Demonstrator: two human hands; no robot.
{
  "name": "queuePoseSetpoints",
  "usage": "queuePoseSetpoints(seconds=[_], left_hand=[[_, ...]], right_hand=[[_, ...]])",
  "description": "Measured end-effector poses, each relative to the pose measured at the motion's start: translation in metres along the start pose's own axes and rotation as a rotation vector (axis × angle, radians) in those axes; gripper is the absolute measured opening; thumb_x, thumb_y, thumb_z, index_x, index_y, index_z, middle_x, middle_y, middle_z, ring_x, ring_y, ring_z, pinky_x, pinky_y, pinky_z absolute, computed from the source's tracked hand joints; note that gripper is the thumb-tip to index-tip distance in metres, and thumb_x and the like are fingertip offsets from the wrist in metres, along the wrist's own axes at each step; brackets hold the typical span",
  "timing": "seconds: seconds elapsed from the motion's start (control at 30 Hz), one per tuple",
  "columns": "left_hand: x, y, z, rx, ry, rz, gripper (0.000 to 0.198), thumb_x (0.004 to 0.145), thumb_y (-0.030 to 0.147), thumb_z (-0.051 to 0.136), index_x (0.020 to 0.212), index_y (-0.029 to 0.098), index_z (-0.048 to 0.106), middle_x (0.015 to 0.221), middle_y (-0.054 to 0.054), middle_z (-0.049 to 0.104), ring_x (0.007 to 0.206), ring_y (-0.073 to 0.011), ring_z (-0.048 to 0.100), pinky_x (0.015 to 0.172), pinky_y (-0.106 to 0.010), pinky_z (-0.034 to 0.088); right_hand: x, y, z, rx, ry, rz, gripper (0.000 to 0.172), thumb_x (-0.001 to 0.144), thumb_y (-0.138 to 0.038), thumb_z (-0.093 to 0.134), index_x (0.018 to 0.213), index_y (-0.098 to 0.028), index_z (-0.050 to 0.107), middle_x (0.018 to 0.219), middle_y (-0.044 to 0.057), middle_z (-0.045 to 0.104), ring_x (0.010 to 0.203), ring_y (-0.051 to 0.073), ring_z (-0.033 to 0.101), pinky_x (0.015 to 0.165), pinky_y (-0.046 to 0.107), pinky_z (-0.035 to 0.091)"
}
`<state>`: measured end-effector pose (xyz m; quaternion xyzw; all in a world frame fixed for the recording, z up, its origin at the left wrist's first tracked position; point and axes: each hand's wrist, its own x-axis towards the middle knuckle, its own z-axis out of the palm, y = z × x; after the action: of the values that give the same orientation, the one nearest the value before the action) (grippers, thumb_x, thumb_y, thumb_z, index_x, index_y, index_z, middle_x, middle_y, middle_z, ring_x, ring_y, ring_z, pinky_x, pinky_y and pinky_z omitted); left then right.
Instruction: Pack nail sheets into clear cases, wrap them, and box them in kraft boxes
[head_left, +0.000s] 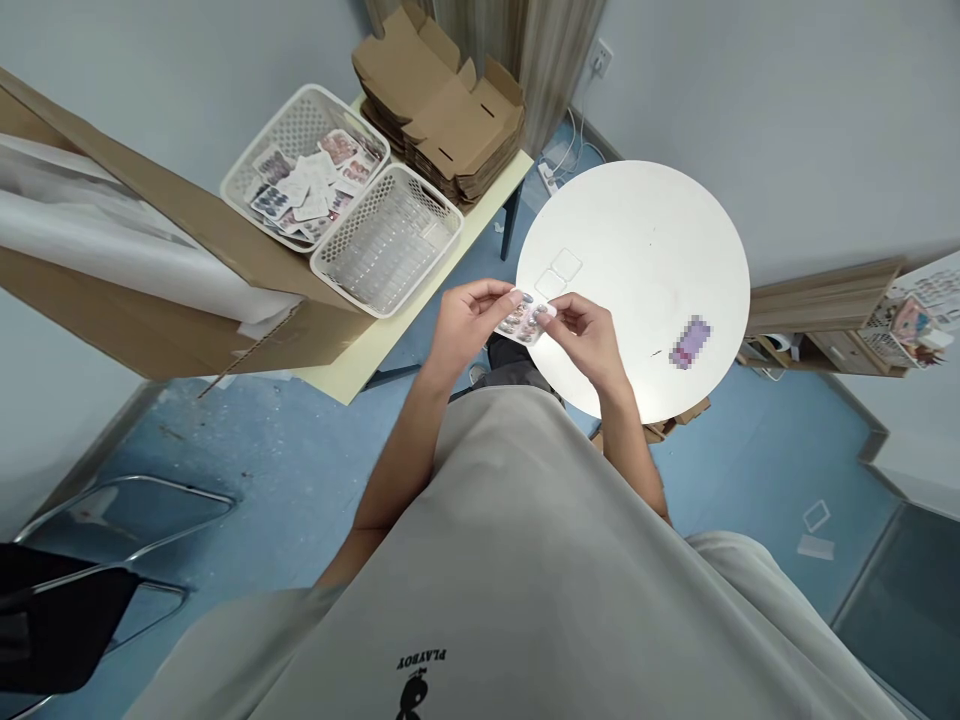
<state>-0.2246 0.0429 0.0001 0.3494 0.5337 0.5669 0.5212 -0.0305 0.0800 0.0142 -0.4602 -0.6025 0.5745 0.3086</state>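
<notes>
Small printed sheet [524,321] held above near-left rim of round white surface [637,230]. left hand [466,325] grip pinches left end, right hand [589,335] grip right end. Two clear packets [559,273] lie just beyond.

Tiny sheet [523,322] detail and purple patch [691,342], unreadable

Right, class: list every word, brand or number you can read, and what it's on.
"PLAYBOY": on the grey shirt, upside down in this view.
Held packet, between left hand and right hand: too small to read.
Packets in the white basket: too small.
Purple thing on the round table: blurred.
</notes>
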Motion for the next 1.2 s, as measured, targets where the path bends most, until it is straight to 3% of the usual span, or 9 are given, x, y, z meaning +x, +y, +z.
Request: queuePoseSetpoints(seconds=[0.13, 0.27, 0.43, 0.5, 0.63, 0.7, 0.83, 1.2], left_hand=[[0.005, -0.001, 0.001, 0.022, 0.024, 0.016, 0.045, 0.080, 0.065, 0.093, 0.086, 0.021, 0.081, 0.081, -0.004, 0.079, 0.078, -0.0204, 0.076, 0.068, -0.031, 0.062], [0.004, -0.008, -0.002, -0.074, 0.039, -0.003, 0.053, 0.086, 0.074, 0.085, 0.084, 0.021, 0.079, 0.079, -0.006, 0.077, 0.075, -0.0194, 0.075, 0.064, -0.030, 0.062], [-0.003, -0.016, -0.002, -0.101, 0.064, -0.042, 0.043, 0.083, 0.063, 0.091, 0.083, 0.021, 0.080, 0.078, -0.005, 0.077, 0.071, -0.0170, 0.073, 0.059, -0.028, 0.059], [-0.004, -0.015, 0.000, -0.074, 0.095, -0.035, 0.039, 0.084, 0.059, 0.091, 0.082, 0.021, 0.081, 0.077, -0.005, 0.077, 0.070, -0.0164, 0.072, 0.059, -0.028, 0.058], [-0.006, -0.011, 0.004, -0.017, 0.152, 0.016, 0.038, 0.085, 0.059, 0.090, 0.082, 0.022, 0.082, 0.079, -0.004, 0.078, 0.069, -0.0154, 0.070, 0.061, -0.029, 0.059], [-0.007, -0.009, 0.005, 0.006, 0.168, 0.039, 0.038, 0.084, 0.060, 0.090, 0.082, 0.022, 0.083, 0.080, -0.004, 0.078, 0.070, -0.0157, 0.070, 0.063, -0.029, 0.060], [-0.009, -0.005, 0.007, 0.037, 0.161, 0.068, 0.036, 0.086, 0.058, 0.090, 0.083, 0.022, 0.083, 0.080, -0.004, 0.077, 0.076, -0.0175, 0.072, 0.067, -0.030, 0.061], [-0.011, -0.002, 0.009, 0.091, 0.083, 0.136, 0.029, 0.091, 0.052, 0.087, 0.084, 0.024, 0.083, 0.088, -0.005, 0.078, 0.084, -0.0180, 0.071, 0.076, -0.032, 0.060]], right_hand=[[-0.005, 0.001, 0.013, 0.051, -0.111, 0.053, 0.054, 0.085, -0.075, 0.085, 0.088, -0.023, 0.072, 0.079, -0.001, 0.074, 0.076, 0.015, 0.070, 0.074, 0.031, 0.062], [-0.009, 0.006, 0.020, 0.103, 0.034, 0.052, 0.055, 0.088, -0.079, 0.080, 0.091, -0.025, 0.069, 0.082, -0.001, 0.073, 0.076, 0.016, 0.072, 0.075, 0.031, 0.063], [-0.008, 0.012, 0.015, 0.074, 0.081, 0.034, 0.054, 0.090, -0.078, 0.079, 0.095, -0.025, 0.071, 0.087, 0.001, 0.075, 0.079, 0.017, 0.073, 0.077, 0.033, 0.064], [-0.008, 0.011, 0.013, 0.028, 0.111, 0.000, 0.052, 0.092, -0.076, 0.077, 0.102, -0.025, 0.073, 0.095, 0.003, 0.077, 0.083, 0.017, 0.073, 0.078, 0.034, 0.064], [-0.015, -0.001, 0.014, -0.151, 0.334, -0.142, 0.042, 0.101, -0.067, 0.072, 0.118, -0.029, 0.075, 0.121, 0.007, 0.074, 0.102, 0.020, 0.073, 0.085, 0.036, 0.065], [-0.019, -0.008, 0.016, -0.228, 0.387, -0.186, 0.037, 0.105, -0.063, 0.067, 0.118, -0.030, 0.076, 0.124, 0.007, 0.071, 0.110, 0.023, 0.071, 0.088, 0.038, 0.065], [-0.019, -0.009, 0.019, -0.280, 0.354, -0.216, 0.034, 0.108, -0.061, 0.064, 0.120, -0.032, 0.078, 0.118, 0.008, 0.068, 0.116, 0.026, 0.069, 0.092, 0.043, 0.068], [-0.008, 0.003, 0.017, -0.418, 0.377, -0.264, 0.034, 0.111, -0.059, 0.060, 0.118, -0.031, 0.079, 0.115, 0.007, 0.067, 0.109, 0.023, 0.070, 0.093, 0.039, 0.069]])
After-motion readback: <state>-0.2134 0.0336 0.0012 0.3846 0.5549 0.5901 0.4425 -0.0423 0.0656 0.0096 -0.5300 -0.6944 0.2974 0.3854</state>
